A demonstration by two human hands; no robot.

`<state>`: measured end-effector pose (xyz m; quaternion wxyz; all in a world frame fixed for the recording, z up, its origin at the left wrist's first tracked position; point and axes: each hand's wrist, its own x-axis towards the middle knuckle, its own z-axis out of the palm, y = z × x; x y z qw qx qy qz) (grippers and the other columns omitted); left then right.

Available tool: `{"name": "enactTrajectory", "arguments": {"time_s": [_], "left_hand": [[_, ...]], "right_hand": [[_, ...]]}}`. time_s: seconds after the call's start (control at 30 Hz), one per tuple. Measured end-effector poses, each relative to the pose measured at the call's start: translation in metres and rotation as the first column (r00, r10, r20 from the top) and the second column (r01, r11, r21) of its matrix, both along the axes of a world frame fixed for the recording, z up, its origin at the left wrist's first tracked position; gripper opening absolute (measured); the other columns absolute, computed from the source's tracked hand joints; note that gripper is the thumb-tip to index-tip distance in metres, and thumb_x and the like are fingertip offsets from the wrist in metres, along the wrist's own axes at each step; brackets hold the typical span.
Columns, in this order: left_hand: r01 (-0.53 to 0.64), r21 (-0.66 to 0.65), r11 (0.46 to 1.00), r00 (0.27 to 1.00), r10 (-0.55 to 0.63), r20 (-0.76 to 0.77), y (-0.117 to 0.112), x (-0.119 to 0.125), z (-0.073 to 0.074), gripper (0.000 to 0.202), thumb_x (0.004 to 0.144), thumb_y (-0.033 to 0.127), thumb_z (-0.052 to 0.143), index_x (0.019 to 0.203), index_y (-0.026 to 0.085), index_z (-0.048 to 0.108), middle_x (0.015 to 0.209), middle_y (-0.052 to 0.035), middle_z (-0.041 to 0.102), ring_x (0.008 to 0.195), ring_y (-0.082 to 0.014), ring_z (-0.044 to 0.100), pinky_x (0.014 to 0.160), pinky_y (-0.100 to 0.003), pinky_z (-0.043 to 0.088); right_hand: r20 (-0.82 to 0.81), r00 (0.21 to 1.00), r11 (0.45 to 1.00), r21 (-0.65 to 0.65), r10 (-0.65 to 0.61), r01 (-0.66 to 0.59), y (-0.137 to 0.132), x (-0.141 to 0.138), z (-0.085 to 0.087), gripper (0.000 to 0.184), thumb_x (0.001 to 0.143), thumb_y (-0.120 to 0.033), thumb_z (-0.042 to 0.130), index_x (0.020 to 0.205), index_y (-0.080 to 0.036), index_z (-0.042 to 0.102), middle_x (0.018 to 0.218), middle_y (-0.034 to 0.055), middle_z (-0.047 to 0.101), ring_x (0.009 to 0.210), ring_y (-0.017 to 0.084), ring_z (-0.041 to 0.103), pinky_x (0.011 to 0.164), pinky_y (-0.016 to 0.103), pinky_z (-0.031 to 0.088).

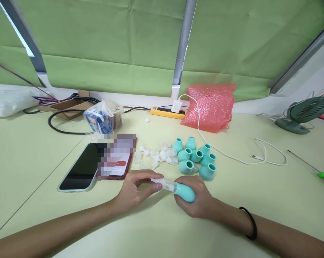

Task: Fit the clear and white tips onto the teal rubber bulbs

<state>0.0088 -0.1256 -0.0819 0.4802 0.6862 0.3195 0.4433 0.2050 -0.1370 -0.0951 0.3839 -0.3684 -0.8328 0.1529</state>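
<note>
My right hand [198, 200] grips a teal rubber bulb [186, 192] lying sideways just above the table. My left hand [136, 186] pinches a clear plastic tip [163, 184] that sits at the mouth of that bulb. Just beyond my hands stands a cluster of several more teal bulbs [195, 157]. To their left lies a scatter of several clear plastic tips [158, 154]. A black band is on my right wrist.
Two phones [82, 168] lie at left on the pale green table [258, 200]. Farther back are a bagged blue carton [102, 120], a yellow power strip [167, 112], pink bubble wrap [210, 105], a white cable [258, 154], a small fan [304, 114] and a green-handled screwdriver [323, 175].
</note>
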Motion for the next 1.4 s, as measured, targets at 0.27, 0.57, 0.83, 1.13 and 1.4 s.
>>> {"name": "enactTrajectory", "arguments": {"time_s": [0.27,0.57,0.83,1.13,1.4], "left_hand": [[-0.071,-0.027,0.997,0.996,0.069,-0.064,-0.0010,-0.0015,-0.0010,0.015,0.070,0.017,0.060,0.084,0.015,0.066,0.080,-0.0036,0.068,0.072,-0.0149,0.063,0.065,-0.019,0.051],[-0.004,-0.221,0.975,1.000,0.008,0.020,0.0024,0.0017,0.0016,0.019,0.066,0.019,0.064,0.083,0.010,0.065,0.069,-0.0062,0.068,0.063,-0.0167,0.063,0.060,-0.025,0.053],[0.099,-0.330,0.939,0.994,-0.075,0.084,0.0048,0.0013,-0.0021,0.020,0.063,0.016,0.067,0.082,0.011,0.066,0.074,-0.0067,0.069,0.069,-0.0190,0.064,0.065,-0.028,0.053],[0.103,-0.331,0.938,0.994,-0.090,0.056,0.0048,0.0010,-0.0030,0.021,0.063,0.015,0.067,0.084,0.013,0.067,0.082,-0.0065,0.067,0.073,-0.0201,0.064,0.066,-0.027,0.053],[0.089,-0.307,0.947,0.995,-0.072,0.067,0.0013,0.0020,-0.0015,0.020,0.063,0.016,0.067,0.083,0.014,0.067,0.078,-0.0048,0.068,0.066,-0.0194,0.064,0.059,-0.026,0.054]], "right_hand": [[0.045,0.999,0.998,-0.058,0.011,-0.009,0.0000,0.0004,-0.0001,0.008,0.062,-0.014,0.047,0.068,-0.018,0.049,0.051,-0.0014,0.051,0.043,0.011,0.042,0.044,0.023,0.033],[0.061,0.998,1.000,-0.005,0.007,-0.007,-0.0003,0.0005,0.0017,0.007,0.063,-0.012,0.045,0.064,-0.019,0.047,0.050,-0.0016,0.048,0.043,0.011,0.040,0.043,0.024,0.030],[0.121,0.992,0.999,0.039,0.029,-0.033,0.0008,0.0033,0.0018,0.009,0.060,-0.011,0.043,0.057,-0.020,0.043,0.046,-0.0039,0.039,0.040,0.010,0.034,0.041,0.024,0.024],[0.091,0.994,0.995,-0.081,0.060,-0.053,0.0028,0.0036,0.0043,0.010,0.058,-0.011,0.044,0.062,-0.019,0.048,0.047,-0.0023,0.048,0.041,0.011,0.041,0.042,0.023,0.030],[0.062,0.995,0.989,-0.131,0.076,-0.067,0.0020,0.0013,0.0071,0.010,0.058,-0.011,0.044,0.063,-0.018,0.050,0.048,-0.0019,0.051,0.041,0.011,0.044,0.043,0.022,0.033]]}}
